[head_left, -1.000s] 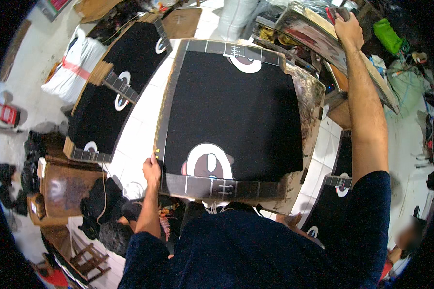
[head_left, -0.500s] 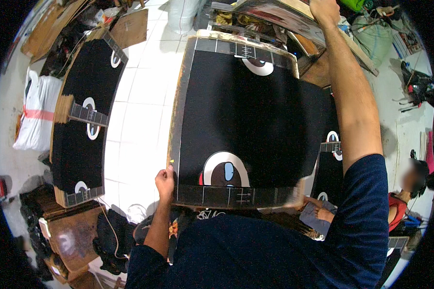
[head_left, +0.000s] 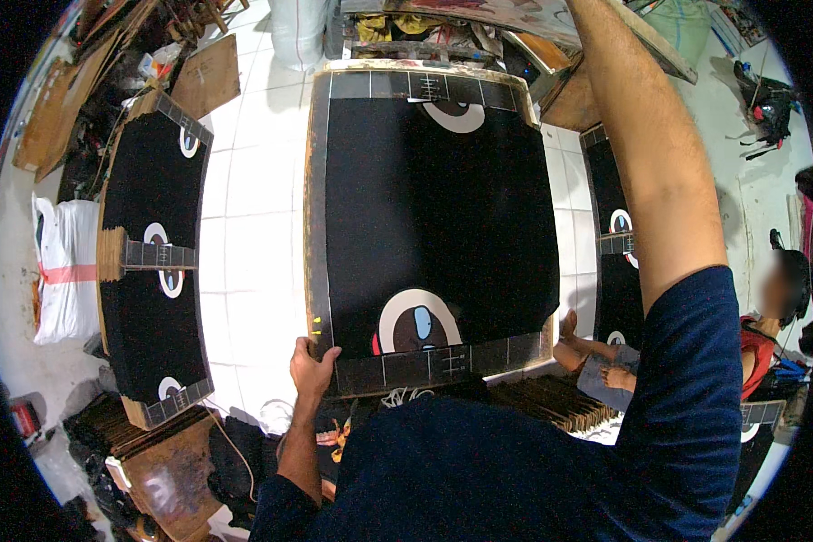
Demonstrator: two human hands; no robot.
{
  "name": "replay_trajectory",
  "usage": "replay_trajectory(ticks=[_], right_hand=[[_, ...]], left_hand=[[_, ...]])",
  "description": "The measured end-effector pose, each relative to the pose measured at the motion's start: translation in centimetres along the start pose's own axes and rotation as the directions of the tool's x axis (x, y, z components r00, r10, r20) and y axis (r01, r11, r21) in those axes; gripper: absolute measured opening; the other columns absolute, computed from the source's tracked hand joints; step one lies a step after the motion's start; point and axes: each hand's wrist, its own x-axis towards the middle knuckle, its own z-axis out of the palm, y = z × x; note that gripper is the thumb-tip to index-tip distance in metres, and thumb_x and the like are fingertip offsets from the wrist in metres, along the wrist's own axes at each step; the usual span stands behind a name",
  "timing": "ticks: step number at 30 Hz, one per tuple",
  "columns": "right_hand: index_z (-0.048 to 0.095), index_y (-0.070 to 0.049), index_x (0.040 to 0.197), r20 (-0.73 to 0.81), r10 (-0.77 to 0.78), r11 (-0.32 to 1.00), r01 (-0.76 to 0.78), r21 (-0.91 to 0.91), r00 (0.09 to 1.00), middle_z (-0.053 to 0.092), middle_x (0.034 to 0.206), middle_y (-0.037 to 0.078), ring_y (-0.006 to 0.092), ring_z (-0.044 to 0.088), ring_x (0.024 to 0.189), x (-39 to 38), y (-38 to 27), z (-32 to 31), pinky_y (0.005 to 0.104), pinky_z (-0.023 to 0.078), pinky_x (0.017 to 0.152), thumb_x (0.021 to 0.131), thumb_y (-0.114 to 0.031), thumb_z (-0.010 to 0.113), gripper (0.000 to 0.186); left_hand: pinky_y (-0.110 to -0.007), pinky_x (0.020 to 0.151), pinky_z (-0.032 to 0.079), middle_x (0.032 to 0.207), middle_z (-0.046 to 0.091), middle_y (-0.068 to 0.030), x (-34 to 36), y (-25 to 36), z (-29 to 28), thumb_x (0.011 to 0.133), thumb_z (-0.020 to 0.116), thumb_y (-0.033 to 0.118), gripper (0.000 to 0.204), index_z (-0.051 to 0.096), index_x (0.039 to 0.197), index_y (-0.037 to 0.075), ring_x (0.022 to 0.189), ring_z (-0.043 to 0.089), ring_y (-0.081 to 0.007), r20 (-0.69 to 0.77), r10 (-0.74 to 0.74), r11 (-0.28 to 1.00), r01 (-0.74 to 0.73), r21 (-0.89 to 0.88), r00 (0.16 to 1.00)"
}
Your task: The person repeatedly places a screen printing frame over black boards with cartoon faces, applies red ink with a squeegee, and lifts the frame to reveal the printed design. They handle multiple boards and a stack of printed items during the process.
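At seven o'clock our left hand (head_left: pixel 313 370) touches the central board (head_left: pixel 317 226), its closure indeterminable; our right hand is out of view beyond one o'clock; through one-sided pressure, we could skew the board or crease its black fabric (head_left: pixel 438 217).

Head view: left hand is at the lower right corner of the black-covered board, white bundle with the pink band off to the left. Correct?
One error: the head view shows the left hand at the lower left corner of the black-covered board, not the lower right. The white bundle with the pink band is off to the left, as stated.
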Motion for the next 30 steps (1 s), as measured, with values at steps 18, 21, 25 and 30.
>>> replay_trajectory(ticks=[18,21,25,30], right_hand=[[0.069,-0.021,0.13,0.008,-0.024,0.998,0.024,-0.053,1.0,0.072,0.124,0.019,0.0386,0.068,0.116,4.2,-0.4,-0.1,0.0485,0.054,0.098,0.087,-0.051,0.069,0.053],[0.068,-0.021,0.129,-0.002,-0.004,0.999,0.004,-0.046,1.0,0.072,0.124,0.02,0.0385,0.068,0.116,3.2,-0.6,-0.6,0.0482,0.054,0.098,0.088,-0.041,0.07,0.046],[0.069,-0.021,0.125,-0.058,-0.12,0.987,0.125,0.104,0.991,0.074,0.113,0.018,0.0384,0.071,0.105,-0.3,0.6,-1.5,0.0492,0.056,0.091,0.09,-0.027,0.071,0.036],[0.066,-0.008,0.107,-0.296,-0.319,0.896,0.388,0.214,0.9,0.071,0.095,0.017,0.0402,0.068,0.086,-7.2,4.5,-0.3,0.05,0.054,0.077,0.094,-0.012,0.063,0.014]], left_hand=[[-0.046,0.08,0.055,0.097,0.068,-0.0173,2.2,0.9,1.4,0.066,0.095,0.043,0.073,0.059,0.111,-0.001,0.092,0.068,-0.0356,0.016,-0.27,0.941,0.26,0.215,0.963],[-0.044,0.089,0.053,0.107,0.06,-0.017,2.3,-0.2,1.9,0.065,0.095,0.046,0.073,0.061,0.108,-0.003,0.103,0.062,-0.0352,-0.011,-0.127,0.972,0.126,0.196,0.992],[-0.047,0.099,0.052,0.122,0.061,-0.0216,4.1,1.5,0.3,0.066,0.094,0.048,0.086,0.06,0.125,-0.005,0.117,0.06,-0.0377,0.079,-0.169,0.928,0.132,0.349,0.982],[-0.049,0.106,0.049,0.141,0.056,-0.0267,11.8,14.9,-1.6,0.082,0.085,0.05,0.093,0.047,0.147,-0.005,0.128,0.058,-0.0378,0.008,0.132,0.989,-0.133,0.063,0.991]])
